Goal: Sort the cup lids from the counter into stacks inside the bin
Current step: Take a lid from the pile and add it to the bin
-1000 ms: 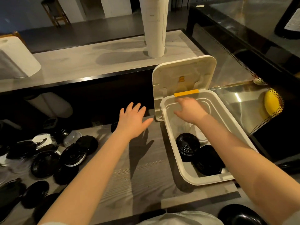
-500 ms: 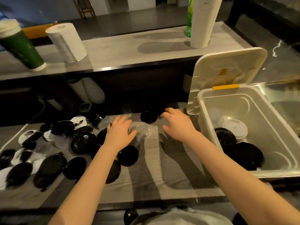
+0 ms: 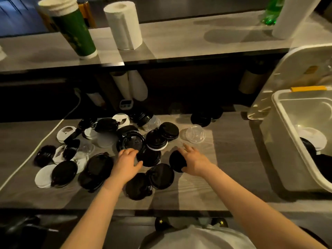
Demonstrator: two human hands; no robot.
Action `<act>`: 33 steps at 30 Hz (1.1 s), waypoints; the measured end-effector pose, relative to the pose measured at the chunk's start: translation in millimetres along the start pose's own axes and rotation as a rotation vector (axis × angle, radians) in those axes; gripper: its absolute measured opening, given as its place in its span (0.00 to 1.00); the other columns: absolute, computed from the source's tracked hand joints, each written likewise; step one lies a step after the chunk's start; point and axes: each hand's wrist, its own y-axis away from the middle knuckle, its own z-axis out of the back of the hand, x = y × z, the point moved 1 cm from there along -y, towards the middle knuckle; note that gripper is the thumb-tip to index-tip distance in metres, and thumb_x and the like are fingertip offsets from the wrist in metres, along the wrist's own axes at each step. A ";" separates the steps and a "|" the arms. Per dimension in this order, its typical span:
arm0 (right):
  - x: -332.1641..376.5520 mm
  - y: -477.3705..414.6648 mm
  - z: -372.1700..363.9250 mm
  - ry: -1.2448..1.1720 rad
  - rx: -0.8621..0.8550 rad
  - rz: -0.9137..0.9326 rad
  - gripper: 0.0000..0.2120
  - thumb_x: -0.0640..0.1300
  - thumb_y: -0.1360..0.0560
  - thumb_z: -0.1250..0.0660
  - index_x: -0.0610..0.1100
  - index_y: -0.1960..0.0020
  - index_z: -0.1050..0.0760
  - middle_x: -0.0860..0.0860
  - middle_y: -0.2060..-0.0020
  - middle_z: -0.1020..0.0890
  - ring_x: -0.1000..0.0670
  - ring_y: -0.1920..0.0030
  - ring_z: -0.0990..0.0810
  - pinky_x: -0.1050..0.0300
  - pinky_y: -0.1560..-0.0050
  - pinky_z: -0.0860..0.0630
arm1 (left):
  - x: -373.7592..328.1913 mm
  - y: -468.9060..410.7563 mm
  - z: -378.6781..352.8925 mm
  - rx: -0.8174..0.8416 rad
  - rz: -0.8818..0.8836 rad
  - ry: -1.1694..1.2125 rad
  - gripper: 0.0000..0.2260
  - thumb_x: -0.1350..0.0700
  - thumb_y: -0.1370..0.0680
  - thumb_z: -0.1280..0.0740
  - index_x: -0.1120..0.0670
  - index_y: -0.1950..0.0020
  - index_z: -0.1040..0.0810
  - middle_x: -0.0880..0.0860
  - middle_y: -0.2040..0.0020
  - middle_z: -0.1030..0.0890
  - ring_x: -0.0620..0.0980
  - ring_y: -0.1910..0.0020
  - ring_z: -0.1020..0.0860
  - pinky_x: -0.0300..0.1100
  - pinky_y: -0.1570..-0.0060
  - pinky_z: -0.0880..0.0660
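Several black, white and clear cup lids lie scattered on the wooden counter [image 3: 224, 159]. My left hand [image 3: 126, 162] hovers over the pile, fingers bent down at the edge of a large black lid [image 3: 132, 141], thumb spread toward another black lid [image 3: 151, 157]; it holds nothing. To the right, my right hand [image 3: 195, 161] grips the edge of a tilted black lid [image 3: 177, 163]. The white bin [image 3: 280, 112] stands at the far right, its cover [image 3: 296, 69] flipped up. Inside it sit a white lid [image 3: 312, 139] and black lids [image 3: 323, 166].
A clear lid [image 3: 195, 135] lies just beyond my right hand. A white cable [image 3: 36, 150] runs along the left of the pile. On the raised shelf behind stand a green cup stack [image 3: 73, 27], a paper towel roll [image 3: 124, 26] and a green bottle [image 3: 271, 11].
My right hand left the bin and came left across the counter to the lid pile, where it now grips a black lid. My left hand dropped onto the pile. The view swung left.
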 end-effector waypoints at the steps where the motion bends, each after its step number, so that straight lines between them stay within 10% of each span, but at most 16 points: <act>1: 4.4 -4.6 -4.4 0.005 0.028 -0.006 0.41 0.47 0.26 0.32 0.51 0.23 0.54 0.49 0.23 0.55 0.41 0.24 0.51 0.44 0.29 0.37 | 5.8 1.0 -4.2 0.018 -0.012 -0.011 0.24 0.48 0.22 0.37 0.55 0.28 0.33 0.53 0.29 0.33 0.54 0.30 0.39 0.46 0.32 0.38; 9: 14.1 -27.0 -21.7 0.006 -0.096 -0.073 0.41 0.49 0.31 0.28 0.50 0.25 0.46 0.47 0.29 0.39 0.41 0.30 0.40 0.41 0.35 0.32 | 28.5 -3.1 -9.0 -0.004 -0.137 0.041 0.23 0.50 0.21 0.38 0.56 0.29 0.33 0.52 0.31 0.32 0.51 0.30 0.38 0.44 0.33 0.38; 16: 63.3 -10.7 21.6 -0.364 -0.655 0.147 0.47 0.49 0.37 0.22 0.45 0.25 0.43 0.47 0.32 0.32 0.46 0.32 0.33 0.54 0.32 0.34 | -0.2 -20.0 29.9 -0.188 -0.206 0.389 0.18 0.52 0.20 0.41 0.56 0.31 0.29 0.52 0.34 0.27 0.50 0.33 0.33 0.42 0.35 0.36; 21: 112.1 0.9 28.6 -0.380 -0.686 0.328 0.47 0.49 0.35 0.22 0.48 0.24 0.45 0.50 0.28 0.34 0.52 0.28 0.38 0.61 0.29 0.42 | -7.8 -17.4 48.8 -0.094 -0.138 0.835 0.10 0.54 0.21 0.38 0.54 0.41 0.26 0.48 0.51 0.23 0.47 0.50 0.24 0.34 0.60 0.31; 25: 125.8 -3.5 28.8 -0.322 -0.618 0.363 0.46 0.47 0.34 0.23 0.49 0.24 0.46 0.52 0.28 0.35 0.54 0.28 0.38 0.67 0.32 0.43 | 18.9 -19.0 48.7 -0.059 -0.124 0.912 0.03 0.57 0.22 0.36 0.50 0.51 0.27 0.50 0.57 0.20 0.48 0.56 0.21 0.39 0.59 0.26; 33: 74.7 -45.2 25.1 -0.404 -0.653 -0.105 0.23 0.43 0.24 0.33 0.40 0.32 0.32 0.44 0.36 0.27 0.43 0.37 0.27 0.52 0.39 0.30 | 61.2 -38.4 63.1 -0.248 -0.003 0.958 0.03 0.59 0.23 0.36 0.56 0.50 0.26 0.55 0.56 0.20 0.50 0.56 0.21 0.36 0.58 0.25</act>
